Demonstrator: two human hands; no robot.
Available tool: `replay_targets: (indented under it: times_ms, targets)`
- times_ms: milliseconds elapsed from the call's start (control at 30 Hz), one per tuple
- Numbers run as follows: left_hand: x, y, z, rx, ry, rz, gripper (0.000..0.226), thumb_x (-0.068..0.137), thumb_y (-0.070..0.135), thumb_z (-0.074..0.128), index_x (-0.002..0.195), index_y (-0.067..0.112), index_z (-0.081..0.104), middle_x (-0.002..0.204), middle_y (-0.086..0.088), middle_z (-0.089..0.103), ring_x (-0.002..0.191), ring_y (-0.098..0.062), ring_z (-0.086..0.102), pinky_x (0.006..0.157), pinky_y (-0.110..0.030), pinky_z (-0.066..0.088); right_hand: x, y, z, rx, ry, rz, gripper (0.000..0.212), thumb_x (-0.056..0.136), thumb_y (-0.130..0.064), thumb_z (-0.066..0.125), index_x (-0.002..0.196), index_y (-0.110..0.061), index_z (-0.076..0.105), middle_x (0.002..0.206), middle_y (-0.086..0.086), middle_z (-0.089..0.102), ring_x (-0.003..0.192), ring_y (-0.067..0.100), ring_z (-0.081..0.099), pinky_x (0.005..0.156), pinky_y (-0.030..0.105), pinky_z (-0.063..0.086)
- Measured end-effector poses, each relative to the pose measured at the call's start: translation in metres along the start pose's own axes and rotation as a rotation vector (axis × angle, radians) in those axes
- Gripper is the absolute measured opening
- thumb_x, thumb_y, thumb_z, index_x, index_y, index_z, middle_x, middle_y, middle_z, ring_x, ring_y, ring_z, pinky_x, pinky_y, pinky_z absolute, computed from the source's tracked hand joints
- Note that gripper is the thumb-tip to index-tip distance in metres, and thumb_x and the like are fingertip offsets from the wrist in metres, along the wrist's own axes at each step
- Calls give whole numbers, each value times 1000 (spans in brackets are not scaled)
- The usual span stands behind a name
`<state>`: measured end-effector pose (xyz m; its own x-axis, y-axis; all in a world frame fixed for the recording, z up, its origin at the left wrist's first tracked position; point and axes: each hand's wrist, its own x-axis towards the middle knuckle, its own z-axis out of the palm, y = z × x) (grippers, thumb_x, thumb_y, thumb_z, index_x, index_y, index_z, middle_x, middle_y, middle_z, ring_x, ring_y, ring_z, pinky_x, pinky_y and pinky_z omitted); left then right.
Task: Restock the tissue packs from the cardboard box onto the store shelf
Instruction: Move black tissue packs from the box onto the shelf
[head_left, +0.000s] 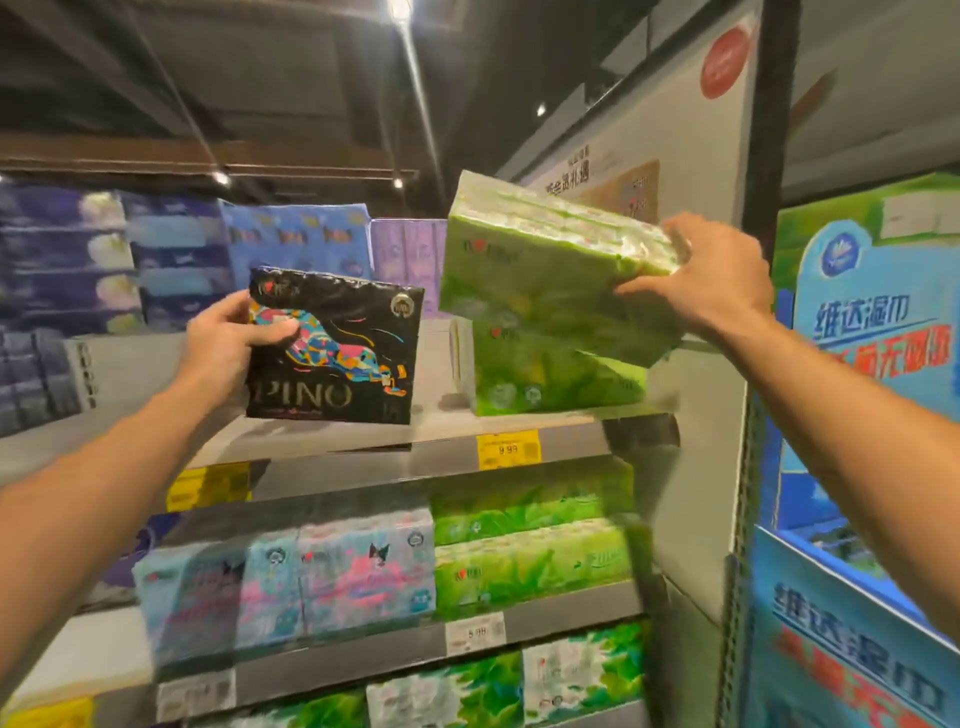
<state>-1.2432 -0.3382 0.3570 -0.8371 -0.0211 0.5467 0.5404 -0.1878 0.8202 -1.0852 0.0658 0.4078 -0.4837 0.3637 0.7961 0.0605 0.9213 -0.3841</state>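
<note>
Motion blur is smearing the lower shelves; their pack counts and price tags are unreadable. No cardboard box is in view. Two packs are being held. A black tissue pack (332, 345), at 9 o'clock of centre, is being gripped at its left edge by the left hand (228, 343), above the top shelf (441, 457). A green tissue pack (550, 270), tilted, at 2 o'clock, is being gripped by the right hand (711, 280), touching one shelved green pack (545, 371) beneath.
</note>
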Motion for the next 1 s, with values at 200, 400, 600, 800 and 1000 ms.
replay_targets:
  times_ms: [200, 400, 600, 800, 1000]
  targets:
    - [21, -25, 6, -85, 100, -30, 28, 80, -3, 71, 96, 19, 64, 100, -8, 72, 83, -25, 72, 61, -35, 61, 11, 18, 27, 15, -107, 93, 86, 53, -66, 83, 129, -32, 58, 124, 6, 64, 113, 34, 58, 84, 43, 50]
    - [21, -59, 41, -46, 100, -103, 51, 78, -3, 76, 125, 7, 59, 122, -14, 68, 105, -33, 68, 85, -49, 58, 29, 44, 38, 125, -254, 73, 89, 57, -48, 90, 136, -25, 57, 137, 7, 59, 125, 32, 52, 101, 48, 45]
    - [17, -75, 66, -88, 61, -152, 42, 83, -7, 68, 120, 9, 56, 116, -16, 67, 94, -31, 71, 70, -39, 62, 35, 53, 64, -236, -372, -92, 77, 63, -50, 87, 132, -30, 61, 137, 7, 58, 126, 32, 50, 102, 48, 45]
    - [12, -79, 79, -62, -29, -209, 47, 88, -3, 63, 130, 12, 48, 113, -9, 65, 87, -21, 69, 51, -26, 57, 14, 31, 108, -263, -350, -426, 97, 66, -78, 66, 148, -37, 37, 148, 2, 48, 133, 28, 44, 113, 53, 30]
    - [13, -77, 68, -34, -75, -233, 40, 91, 2, 60, 128, 16, 53, 119, -10, 66, 104, -28, 66, 79, -39, 55, -1, 31, 130, -317, -259, -428, 117, 52, -82, 71, 149, -34, 27, 148, 1, 42, 138, 29, 34, 116, 65, 16]
